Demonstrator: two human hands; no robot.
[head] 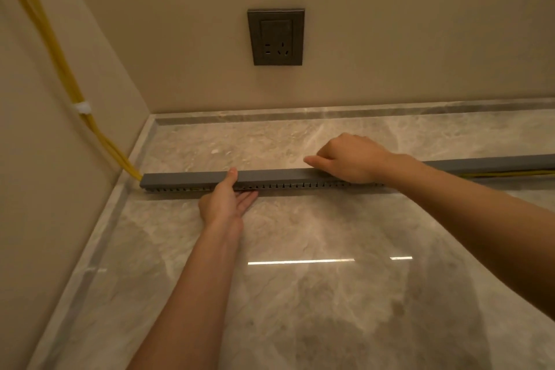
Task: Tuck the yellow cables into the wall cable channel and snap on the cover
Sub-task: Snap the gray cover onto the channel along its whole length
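The yellow cables (64, 69) run down the wall at the upper left of the frame, are bound by a white tie (82, 107), and enter the left end of the grey channel (180, 188), which lies across the middle on the marble surface (300, 279). The cover (186, 178) sits on the slotted channel from that end rightward. At centre-left the left hand (223, 201) is spread. Its thumb (232, 174) presses on top of the cover and its straight fingers lie against the channel's front, grasping nothing. Right of centre the right hand (348, 159) bears down on the cover with curled fingers and one digit stretched leftward. I cannot tell whether the fingers hook round the far edge. At the far right edge the cover seems to stand proud, with yellow cable showing beneath it. The step looks like seating the cover, and probably goes best worked from the closed left end rightward. The left hand would steady the channel while the right presses in short stages. Any strand lying on the lip should be pushed inside first, or the cover will likely pinch it and fail to click.
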